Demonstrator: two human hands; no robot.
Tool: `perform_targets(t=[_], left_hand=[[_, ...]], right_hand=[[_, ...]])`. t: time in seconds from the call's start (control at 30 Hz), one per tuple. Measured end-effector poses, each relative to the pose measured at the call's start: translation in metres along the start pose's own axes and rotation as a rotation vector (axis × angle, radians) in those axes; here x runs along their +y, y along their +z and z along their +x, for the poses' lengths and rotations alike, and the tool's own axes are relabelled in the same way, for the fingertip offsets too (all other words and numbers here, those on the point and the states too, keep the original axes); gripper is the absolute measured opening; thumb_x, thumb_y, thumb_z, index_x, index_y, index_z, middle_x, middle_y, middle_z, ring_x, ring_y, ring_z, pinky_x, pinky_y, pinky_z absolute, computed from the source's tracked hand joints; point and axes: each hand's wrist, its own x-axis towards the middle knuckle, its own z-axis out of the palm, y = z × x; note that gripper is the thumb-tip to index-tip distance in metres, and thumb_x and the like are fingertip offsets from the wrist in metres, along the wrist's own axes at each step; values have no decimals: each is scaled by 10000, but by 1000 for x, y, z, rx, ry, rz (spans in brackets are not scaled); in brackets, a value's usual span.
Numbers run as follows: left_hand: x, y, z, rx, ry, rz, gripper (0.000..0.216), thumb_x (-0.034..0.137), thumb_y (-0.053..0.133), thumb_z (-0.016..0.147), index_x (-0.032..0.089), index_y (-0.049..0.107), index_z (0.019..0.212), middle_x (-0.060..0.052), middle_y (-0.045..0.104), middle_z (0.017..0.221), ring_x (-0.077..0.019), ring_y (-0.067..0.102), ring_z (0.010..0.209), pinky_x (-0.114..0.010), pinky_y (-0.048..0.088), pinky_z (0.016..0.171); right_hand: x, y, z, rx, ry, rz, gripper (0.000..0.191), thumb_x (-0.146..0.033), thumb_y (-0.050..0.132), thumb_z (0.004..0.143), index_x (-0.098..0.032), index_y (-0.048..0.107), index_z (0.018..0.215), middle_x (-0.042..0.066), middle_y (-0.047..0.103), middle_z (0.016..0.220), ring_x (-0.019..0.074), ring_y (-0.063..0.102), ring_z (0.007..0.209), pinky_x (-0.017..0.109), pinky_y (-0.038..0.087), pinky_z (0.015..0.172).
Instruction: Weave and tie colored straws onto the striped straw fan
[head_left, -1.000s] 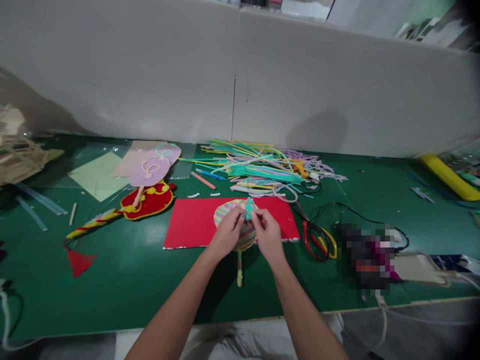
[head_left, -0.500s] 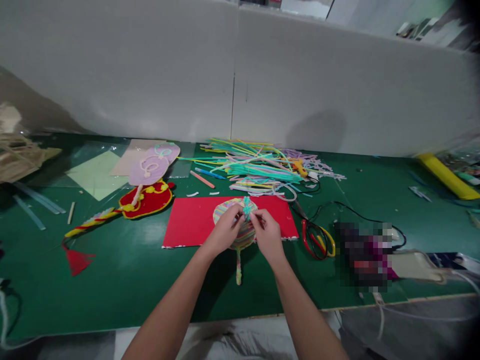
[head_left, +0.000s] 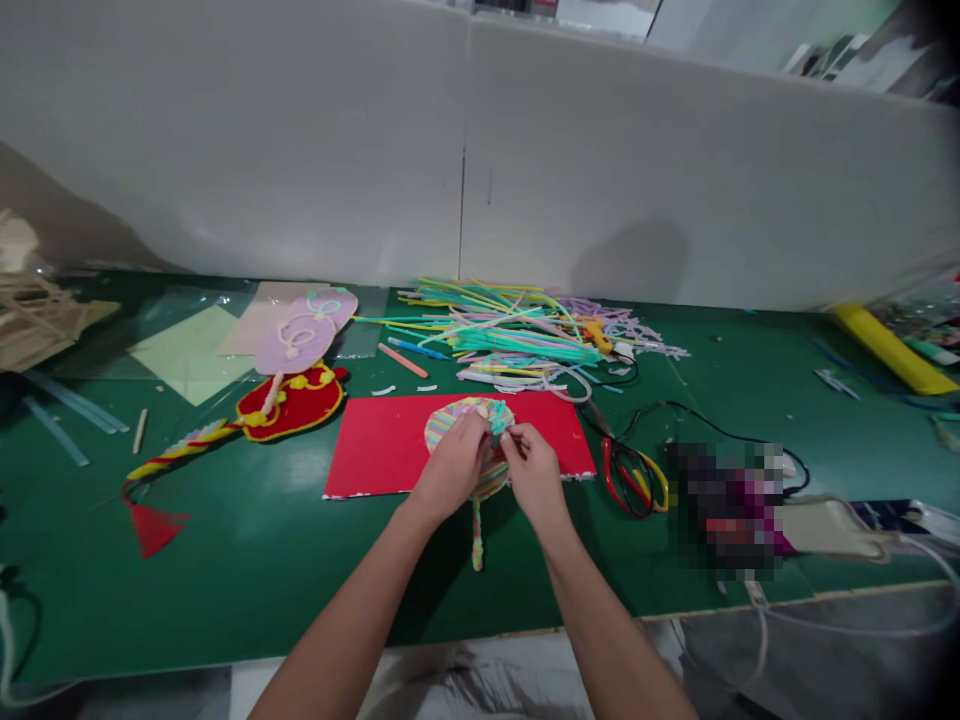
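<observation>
A small teal fuzzy flower-like piece (head_left: 499,415), seemingly bent from pipe cleaner, is between my hands. My left hand (head_left: 453,462) pinches at its left side with fingers pressed together. At its lower right edge, the fingertips of my right hand (head_left: 535,466) are closed on it. Under both hands lies a round fan (head_left: 441,424) with pastel stripes, its fuzzy handle (head_left: 478,535) pointing towards me. The hands cover much of the fan's face. Whether the teal piece touches the fan I cannot tell. Beneath the fan is a red board (head_left: 375,440).
Behind the board lies a heap of coloured pipe cleaners (head_left: 517,335). Scissors (head_left: 637,482) and a black cable (head_left: 720,415) are to the right. On the left are a red fan (head_left: 315,412) with a tassel (head_left: 156,528) and a lilac fan (head_left: 296,340).
My left fingers have shifted slightly and now curl in more at the teal piece. That piece has turned and sits a little lower and to the right.
</observation>
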Motion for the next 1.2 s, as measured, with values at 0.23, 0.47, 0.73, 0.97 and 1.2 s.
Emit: perform_targets(t=[0.23,0.47,0.73,0.97,1.2], left_hand=[[1,7,2,149,-261,-189,78,211,389,818,181,423,755,-12,493,738,-141,470,715,-265,378,670],[3,12,5,229,-392,-427,78,245,454,781,174,455,748,4,517,748,-116,499,709,-232,399,668],[-6,14,5,176,-443,-646,220,367,485,764,152,525,789,10,529,688,-112,508,676,-218,413,648],[1,12,7,284,-533,-703,182,319,552,706,147,510,665,28,501,619,-96,489,615,-206,398,613],[-6,15,3,229,-487,-616,206,345,483,776,144,524,767,-7,532,712,-117,532,692,-234,438,650]], right_hand=[[5,-2,6,-97,93,312,279,-440,441,793,-186,554,823,41,608,760,168,594,696,299,502,622],[3,-2,6,-73,46,334,226,-366,587,712,-175,566,831,26,599,800,129,575,681,254,488,611],[6,-10,17,-149,0,270,177,-334,611,698,-167,584,751,1,594,703,124,571,671,257,477,661],[9,-7,17,-220,81,282,264,-412,543,741,-168,599,825,32,617,744,156,593,688,277,498,611],[9,-4,17,-210,101,290,220,-359,619,682,-170,558,777,13,610,716,147,600,693,260,489,620]])
